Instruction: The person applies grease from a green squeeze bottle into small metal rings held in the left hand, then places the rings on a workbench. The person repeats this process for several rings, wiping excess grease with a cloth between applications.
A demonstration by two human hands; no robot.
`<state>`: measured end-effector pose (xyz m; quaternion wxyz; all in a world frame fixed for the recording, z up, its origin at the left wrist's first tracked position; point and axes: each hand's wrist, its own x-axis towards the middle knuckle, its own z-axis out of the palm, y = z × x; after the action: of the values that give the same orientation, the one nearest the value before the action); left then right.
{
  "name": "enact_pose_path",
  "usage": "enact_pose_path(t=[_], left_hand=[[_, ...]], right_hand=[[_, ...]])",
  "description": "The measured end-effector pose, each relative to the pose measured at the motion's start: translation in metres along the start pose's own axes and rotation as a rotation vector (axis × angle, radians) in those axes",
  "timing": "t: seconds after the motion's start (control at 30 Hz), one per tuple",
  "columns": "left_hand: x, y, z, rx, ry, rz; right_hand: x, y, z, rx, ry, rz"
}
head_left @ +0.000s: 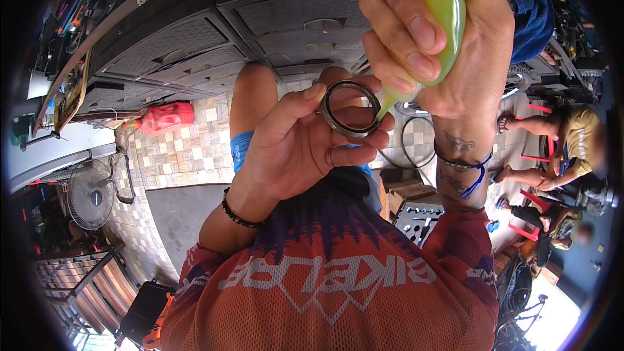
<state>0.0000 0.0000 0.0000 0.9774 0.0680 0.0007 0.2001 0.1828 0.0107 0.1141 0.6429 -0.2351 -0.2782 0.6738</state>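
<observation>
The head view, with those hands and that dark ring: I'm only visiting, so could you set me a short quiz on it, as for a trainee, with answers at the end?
1. Which grip, left or right, holds the dark ring?
2. True or false: in the picture, the fan is farther left than the red canister.
3. Fill in the blank: the tip of the yellow-green squeeze container is at the ____ side of the ring, as seen in the picture.

Key:
1. The left grip; the right grip holds the squeeze container.
2. True.
3. Right.
</observation>
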Motion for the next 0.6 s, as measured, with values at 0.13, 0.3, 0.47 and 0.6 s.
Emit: enact_pose_path(t=[0.13,0.3,0.47,0.6], left_hand=[[0.002,0.000,0.001,0.002,0.008,0.006],[0.002,0.000,0.001,-0.018,0.010,0.013],[0.004,0.001,0.001,0.005,0.005,0.005],[0.004,-0.001,0.001,0.002,0.019,0.018]], right_hand=[[0.004,0.000,-0.008,-0.103,-0.037,-0.058],[0.003,0.001,-0.006,-0.053,-0.028,-0.051],[0.002,0.000,-0.005,0.015,-0.020,-0.026],[0.001,0.001,-0.006,0.023,-0.024,-0.027]])
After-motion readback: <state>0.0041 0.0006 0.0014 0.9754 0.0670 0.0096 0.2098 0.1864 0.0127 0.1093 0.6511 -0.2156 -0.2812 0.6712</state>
